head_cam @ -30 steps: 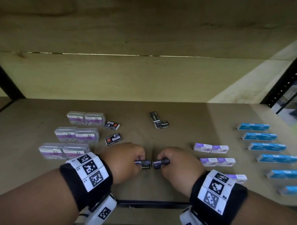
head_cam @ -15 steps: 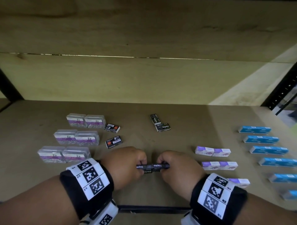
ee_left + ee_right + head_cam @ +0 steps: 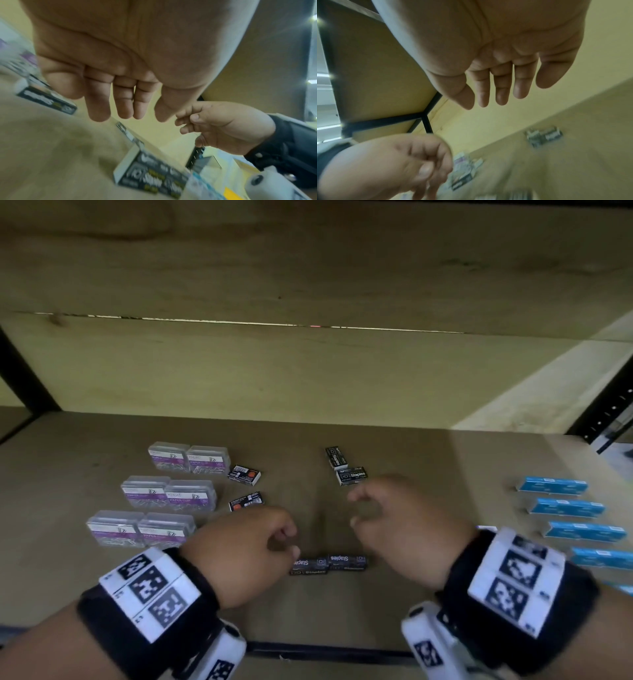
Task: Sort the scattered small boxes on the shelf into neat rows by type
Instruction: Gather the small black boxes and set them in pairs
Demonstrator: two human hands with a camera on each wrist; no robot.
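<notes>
hovering over the shelf [image 3: 394, 446], the left hand [image 3: 239, 553] and right hand [image 3: 400, 525] hang relaxed, fingers loose, holding nothing; two black staple boxes [image 3: 329, 565] lie end to end, touching, near its front edge between them.

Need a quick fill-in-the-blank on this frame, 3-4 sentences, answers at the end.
1. The two black staples boxes nearest the shelf's front edge lie end to end, and neither hand is ____ them.
2. The clear paper clip boxes are arranged in three rows of ____.
3. The blue boxes form a column on the ____ side of the shelf.
4. The right hand and the left hand both hold ____.

Missing words: holding; two; right; nothing
</notes>
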